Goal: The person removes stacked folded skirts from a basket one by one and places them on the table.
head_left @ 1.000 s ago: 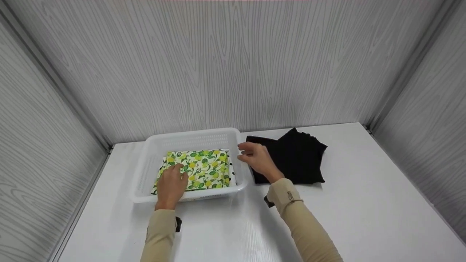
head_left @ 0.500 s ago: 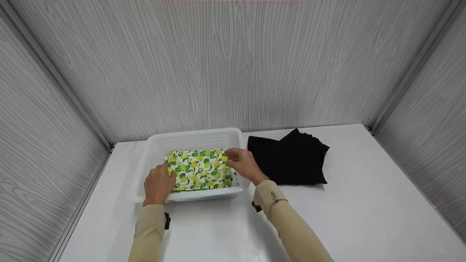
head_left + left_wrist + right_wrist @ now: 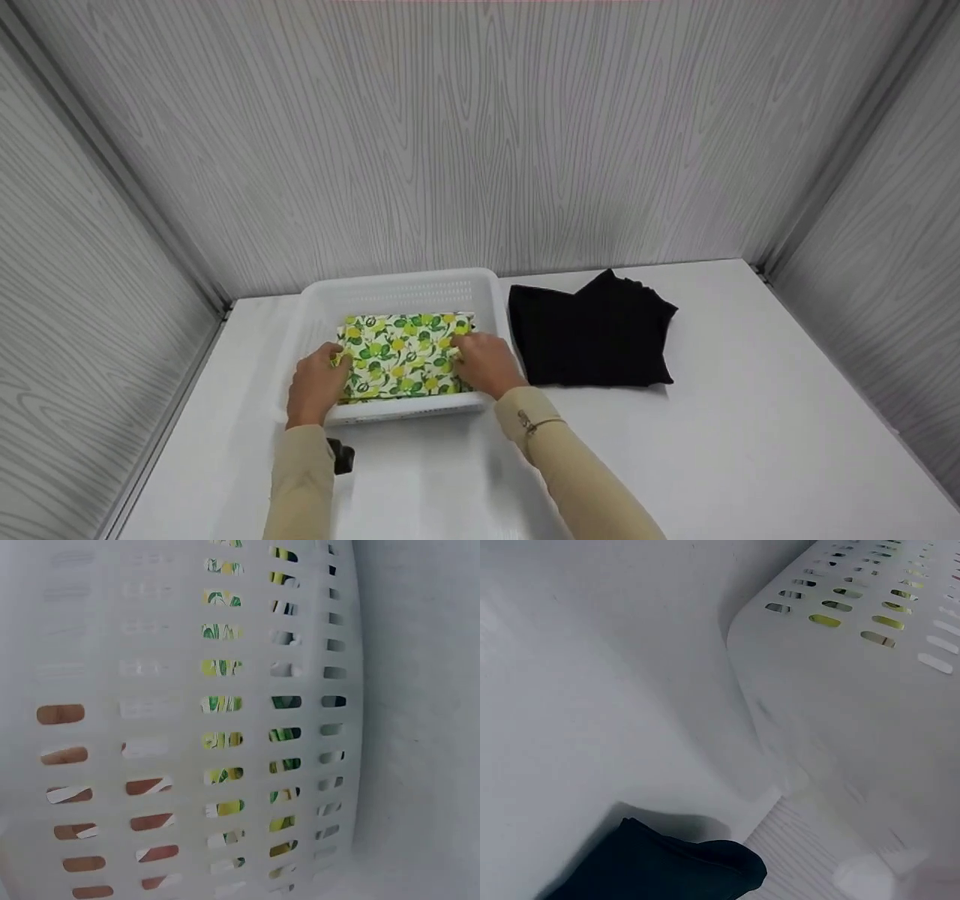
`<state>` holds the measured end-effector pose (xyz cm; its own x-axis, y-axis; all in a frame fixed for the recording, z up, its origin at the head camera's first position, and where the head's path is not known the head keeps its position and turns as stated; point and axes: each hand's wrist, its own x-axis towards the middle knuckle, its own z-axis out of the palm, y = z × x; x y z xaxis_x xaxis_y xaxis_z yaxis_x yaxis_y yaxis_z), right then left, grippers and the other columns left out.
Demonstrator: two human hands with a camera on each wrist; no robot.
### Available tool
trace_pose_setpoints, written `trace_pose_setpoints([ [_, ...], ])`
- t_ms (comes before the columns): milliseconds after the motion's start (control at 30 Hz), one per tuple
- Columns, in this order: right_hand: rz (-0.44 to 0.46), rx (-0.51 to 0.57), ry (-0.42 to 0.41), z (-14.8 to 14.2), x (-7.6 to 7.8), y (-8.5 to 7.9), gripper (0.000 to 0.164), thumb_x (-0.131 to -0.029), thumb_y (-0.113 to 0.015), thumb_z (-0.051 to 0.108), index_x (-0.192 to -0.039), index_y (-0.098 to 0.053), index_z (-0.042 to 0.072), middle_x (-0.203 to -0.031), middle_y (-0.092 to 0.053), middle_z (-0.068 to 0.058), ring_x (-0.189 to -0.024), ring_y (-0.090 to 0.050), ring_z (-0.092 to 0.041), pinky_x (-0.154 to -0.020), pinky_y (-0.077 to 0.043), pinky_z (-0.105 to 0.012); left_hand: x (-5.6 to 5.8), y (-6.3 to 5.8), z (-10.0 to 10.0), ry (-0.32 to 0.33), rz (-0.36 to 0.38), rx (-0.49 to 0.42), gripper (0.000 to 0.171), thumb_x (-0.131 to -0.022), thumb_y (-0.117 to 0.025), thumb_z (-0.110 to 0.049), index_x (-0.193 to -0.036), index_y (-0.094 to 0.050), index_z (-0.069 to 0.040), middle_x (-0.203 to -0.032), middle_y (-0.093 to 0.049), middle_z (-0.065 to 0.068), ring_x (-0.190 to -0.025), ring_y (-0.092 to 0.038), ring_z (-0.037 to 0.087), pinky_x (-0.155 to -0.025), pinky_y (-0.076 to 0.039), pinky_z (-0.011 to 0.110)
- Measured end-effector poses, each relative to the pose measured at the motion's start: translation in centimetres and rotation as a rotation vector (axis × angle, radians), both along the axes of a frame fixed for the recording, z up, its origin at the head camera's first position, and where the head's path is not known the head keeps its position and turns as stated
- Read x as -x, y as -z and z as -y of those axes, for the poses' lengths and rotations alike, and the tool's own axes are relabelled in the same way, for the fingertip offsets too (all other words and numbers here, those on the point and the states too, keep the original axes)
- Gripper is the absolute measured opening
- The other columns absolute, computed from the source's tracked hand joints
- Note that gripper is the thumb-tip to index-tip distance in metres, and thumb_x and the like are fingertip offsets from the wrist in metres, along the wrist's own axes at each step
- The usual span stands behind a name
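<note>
A folded lemon-print cloth (image 3: pixel 405 360) lies in the white plastic basket (image 3: pixel 397 409), over other folded fabric whose edge barely shows. My left hand (image 3: pixel 316 386) reaches over the basket's front left and pinches the cloth's left edge. On the opposite side, my right hand (image 3: pixel 489 365) grips the right edge with curled fingers. In the left wrist view, the left fingers (image 3: pixel 154 823) show through slots in the basket wall (image 3: pixel 180 720), with bits of pale fabric across them. The basket wall (image 3: pixel 825 682) hides the right hand's grip in the right wrist view.
A folded black garment (image 3: pixel 596 334) lies on the white table (image 3: pixel 735 420), just right of the basket. Grey wood-grain panels (image 3: pixel 480 135) enclose the table at the back and both sides. A dark wrist camera (image 3: pixel 341 456) sits on the left cuff.
My right hand has moved left and down from beyond the basket's right rim onto the cloth's right edge. The left hand has shifted left to the cloth's left edge.
</note>
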<state>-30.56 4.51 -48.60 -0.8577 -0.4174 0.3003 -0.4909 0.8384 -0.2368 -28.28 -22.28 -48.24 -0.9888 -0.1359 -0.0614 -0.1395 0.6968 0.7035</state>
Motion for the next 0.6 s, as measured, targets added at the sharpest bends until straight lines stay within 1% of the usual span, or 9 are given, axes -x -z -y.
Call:
trace_pose_setpoints([
  [100,-0.009,-0.031,-0.009,-0.1,0.1,0.0,0.022,-0.09,-0.073,0.007,-0.112,-0.076,0.002,-0.1,-0.076,-0.011,-0.087,-0.072,-0.025,-0.075,-0.059,-0.037,0.3,0.1,-0.2,0.0,0.019,0.021,0.049,-0.106,-0.049,-0.029,-0.142,-0.053,0.003,-0.139,-0.055,0.027,-0.116,-0.059,0.04,-0.092,-0.048,0.057],
  [200,-0.02,-0.067,-0.01,0.0,0.0,-0.1,0.022,-0.09,-0.074,0.008,-0.111,-0.077,0.003,-0.099,-0.076,-0.011,-0.085,-0.072,-0.024,-0.073,-0.059,-0.036,0.2,0.2,-0.2,0.003,0.038,0.032,0.05,-0.105,-0.049,-0.029,-0.143,-0.052,0.003,-0.141,-0.054,0.027,-0.122,-0.056,0.041,-0.096,-0.046,0.058],
  [267,0.005,-0.074,-0.002,0.2,-0.1,-0.2,0.022,-0.09,-0.074,0.008,-0.112,-0.076,0.003,-0.1,-0.075,-0.011,-0.086,-0.072,-0.025,-0.075,-0.059,-0.037,0.1,0.3,-0.1,0.013,0.054,0.037,0.051,-0.105,-0.049,-0.029,-0.144,-0.05,0.004,-0.143,-0.052,0.027,-0.126,-0.053,0.042,-0.098,-0.045,0.059],
  [300,0.035,-0.057,0.007,0.4,-0.1,-0.2,0.023,-0.09,-0.074,0.008,-0.113,-0.076,0.003,-0.101,-0.075,-0.012,-0.089,-0.071,-0.026,-0.077,-0.059,-0.037,0.1,0.3,0.0,0.02,0.064,0.038,0.052,-0.105,-0.048,-0.03,-0.145,-0.049,0.004,-0.144,-0.051,0.028,-0.128,-0.052,0.043,-0.099,-0.044,0.059],
  [333,0.106,0.001,0.006,0.7,-0.1,-0.3,0.026,-0.091,-0.074,0.009,-0.116,-0.074,0.001,-0.106,-0.074,-0.013,-0.094,-0.07,-0.027,-0.08,-0.058,-0.038,0.0,0.4,0.1,0.028,0.077,0.039,0.054,-0.105,-0.048,-0.03,-0.146,-0.047,0.005,-0.145,-0.049,0.028,-0.129,-0.05,0.044,-0.1,-0.044,0.06],
  [400,0.311,0.152,0.016,1.2,-0.2,-0.5,0.035,-0.093,-0.072,0.01,-0.126,-0.067,-0.002,-0.113,-0.07,-0.017,-0.099,-0.068,-0.03,-0.086,-0.056,-0.041,0.0,0.3,0.3,0.045,0.105,0.041,0.056,-0.105,-0.048,-0.03,-0.148,-0.044,0.006,-0.147,-0.046,0.03,-0.132,-0.046,0.046,-0.102,-0.042,0.061],
  [467,0.473,0.283,0.073,1.9,-0.2,-0.7,0.046,-0.094,-0.071,0.012,-0.135,-0.058,-0.004,-0.124,-0.063,-0.02,-0.111,-0.062,-0.034,-0.092,-0.052,-0.044,0.1,0.2,0.4,0.058,0.138,0.039,0.058,-0.105,-0.046,-0.029,-0.15,-0.04,0.007,-0.149,-0.042,0.032,-0.135,-0.042,0.048,-0.104,-0.04,0.062],
  [533,0.581,0.386,0.141,2.1,-0.1,-1.0,0.056,-0.095,-0.071,0.014,-0.143,-0.049,-0.004,-0.136,-0.053,-0.024,-0.121,-0.055,-0.039,-0.097,-0.049,-0.047,0.4,0.0,0.3,0.07,0.164,0.034,0.058,-0.106,-0.044,-0.028,-0.151,-0.037,0.007,-0.149,-0.039,0.034,-0.137,-0.039,0.049,-0.106,-0.038,0.062],
  [600,0.602,0.394,0.194,2.2,0.0,-1.0,0.06,-0.094,-0.073,0.015,-0.144,-0.045,-0.004,-0.139,-0.049,-0.025,-0.124,-0.051,-0.04,-0.098,-0.048,-0.049,0.7,-0.2,0.2,0.08,0.19,0.032,0.059,-0.106,-0.042,-0.027,-0.152,-0.034,0.008,-0.15,-0.037,0.035,-0.138,-0.036,0.05,-0.108,-0.035,0.062],
])
